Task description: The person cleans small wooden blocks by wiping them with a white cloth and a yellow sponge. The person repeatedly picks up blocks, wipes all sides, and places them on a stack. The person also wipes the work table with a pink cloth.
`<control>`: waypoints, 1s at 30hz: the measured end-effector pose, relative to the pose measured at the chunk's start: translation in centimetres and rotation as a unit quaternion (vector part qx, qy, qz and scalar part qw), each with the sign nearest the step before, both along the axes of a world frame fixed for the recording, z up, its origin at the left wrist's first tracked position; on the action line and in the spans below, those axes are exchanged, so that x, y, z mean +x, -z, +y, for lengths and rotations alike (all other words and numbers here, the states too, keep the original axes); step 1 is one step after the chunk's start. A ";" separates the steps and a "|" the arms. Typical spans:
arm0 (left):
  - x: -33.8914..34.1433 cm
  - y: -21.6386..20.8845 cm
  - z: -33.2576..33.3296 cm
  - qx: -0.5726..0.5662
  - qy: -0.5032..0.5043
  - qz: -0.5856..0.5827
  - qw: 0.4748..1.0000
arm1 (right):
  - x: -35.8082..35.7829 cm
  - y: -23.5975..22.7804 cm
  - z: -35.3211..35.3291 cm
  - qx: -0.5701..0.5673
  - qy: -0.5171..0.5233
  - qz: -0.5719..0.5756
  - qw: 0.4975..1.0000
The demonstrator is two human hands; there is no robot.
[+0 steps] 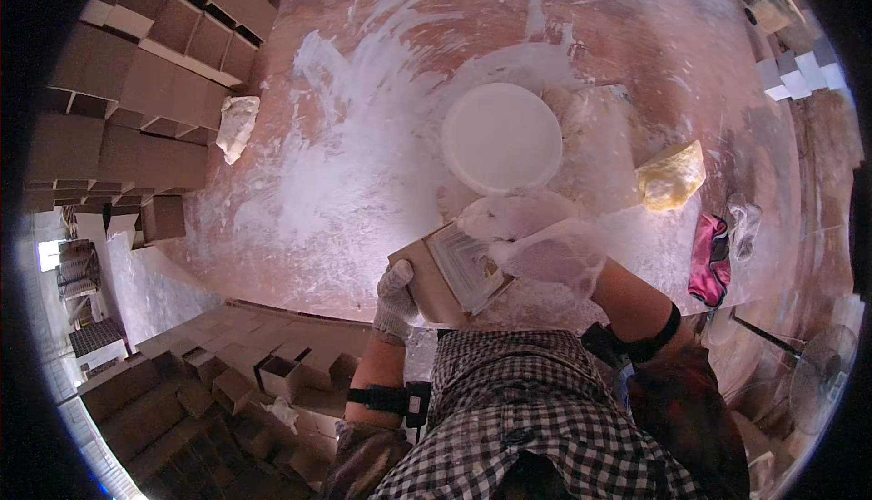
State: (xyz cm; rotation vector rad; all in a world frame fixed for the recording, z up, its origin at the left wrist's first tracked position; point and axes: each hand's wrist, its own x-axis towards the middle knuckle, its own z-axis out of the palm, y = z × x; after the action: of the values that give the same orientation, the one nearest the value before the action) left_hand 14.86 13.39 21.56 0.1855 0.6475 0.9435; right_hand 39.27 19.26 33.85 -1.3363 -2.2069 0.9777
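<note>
My left hand (397, 298), in a white knitted glove, is closed around the left side of a small cardboard box (427, 280), which is tilted at the table's near edge. Inside the box, thin pale layers (465, 268) show, one within another; what they are I cannot make out. Over the box's right end is my right hand (565, 253), whitish and smeared by motion, so its fingers do not show clearly. A blurred white shape (513, 214) lies beside it, its kind unclear. Just beyond stands a round white tub (502, 139) with a smooth white surface.
White powder streaks the reddish table (300, 191). Stacked cardboard boxes (136, 91) line the left; more open boxes (227, 382) stand below. A crumpled white piece (236, 128) lies at left. Rightward are a yellow lump (672, 176), pink-black fabric (708, 259), clear goggles (745, 229) and a fan (822, 377).
</note>
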 end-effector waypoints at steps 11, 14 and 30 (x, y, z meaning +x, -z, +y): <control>0.3 -0.8 0.6 0.028 0.031 -0.039 0.998 | -0.4 1.4 0.5 0.111 -0.138 -0.114 0.977; 0.0 -0.5 0.2 -0.005 0.011 -0.020 1.000 | -1.3 1.1 0.3 0.045 -0.214 -0.227 0.949; -0.2 0.2 0.0 0.016 0.013 -0.011 1.000 | -2.3 2.5 -1.5 0.198 -0.045 -0.222 0.954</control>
State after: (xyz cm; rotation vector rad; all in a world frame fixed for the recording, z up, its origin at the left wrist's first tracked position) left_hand 14.61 13.35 21.38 0.2119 0.6082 0.9298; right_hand 37.02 17.79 31.40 -1.3659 -2.6276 0.2363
